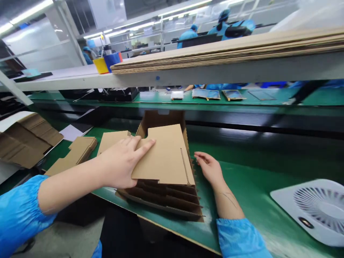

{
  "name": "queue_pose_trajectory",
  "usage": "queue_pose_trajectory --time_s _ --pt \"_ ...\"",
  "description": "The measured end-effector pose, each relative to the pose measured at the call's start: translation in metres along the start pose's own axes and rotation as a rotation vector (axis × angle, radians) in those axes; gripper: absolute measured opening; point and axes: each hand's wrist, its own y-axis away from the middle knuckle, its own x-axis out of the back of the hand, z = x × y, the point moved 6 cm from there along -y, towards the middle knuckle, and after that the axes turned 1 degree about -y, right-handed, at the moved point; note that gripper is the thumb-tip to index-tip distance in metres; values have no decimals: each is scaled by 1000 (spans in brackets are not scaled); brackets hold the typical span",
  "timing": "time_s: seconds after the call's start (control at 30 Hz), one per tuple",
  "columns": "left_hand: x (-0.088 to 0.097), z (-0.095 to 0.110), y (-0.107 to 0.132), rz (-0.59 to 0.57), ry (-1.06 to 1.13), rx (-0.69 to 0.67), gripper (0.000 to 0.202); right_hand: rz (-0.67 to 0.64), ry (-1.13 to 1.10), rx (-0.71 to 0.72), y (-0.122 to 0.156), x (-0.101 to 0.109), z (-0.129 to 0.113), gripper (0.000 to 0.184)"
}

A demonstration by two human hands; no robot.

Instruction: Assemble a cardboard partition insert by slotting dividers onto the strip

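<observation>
My left hand [122, 161] grips a flat brown cardboard sheet [166, 156] by its left edge, fingers on top, thumb hidden under it. The sheet lies tilted over an open cardboard box [166, 197] fitted with several slotted dividers, which rests at the near edge of the green table [249, 193]. My right hand [209, 166] rests against the right side of the box, fingers loosely curled and apart, holding nothing.
More flat cardboard pieces [77, 152] lie left of the box, and a larger folded carton [27, 139] sits at far left. A white fan [317, 209] stands at right. A shelf overhead carries stacked cardboard sheets [228, 50]. People in blue work behind.
</observation>
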Motion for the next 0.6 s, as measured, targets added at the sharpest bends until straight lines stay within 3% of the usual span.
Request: queue_pose_trajectory --time_s 0.07,0.1,0.17,0.27,0.37,0.47,0.53,0.6 --pt "-3 15 -11 -37 -28 -32 129 47 -163 57 18 5 -34 48" --pt "-4 20 -16 -34 -36 -45 130 -48 -230 42 29 1 -51 52" --pt "-6 28 -25 11 -52 -84 131 -363 -321 -58 55 -19 -84 69" --pt "-10 40 -33 109 -92 -145 129 -486 -416 -102 80 -34 -131 88" --pt "-16 52 -36 197 -141 -151 127 -424 -324 -101 81 -43 -158 84" --pt "-17 57 -27 320 -199 -102 121 -340 -332 -71 72 -47 -167 79" --pt "-13 52 -12 448 -187 -89 112 -302 -398 -18 68 -45 -167 77" --pt "-3 35 8 648 -110 -71 106 -235 -414 57 66 -37 -165 76"
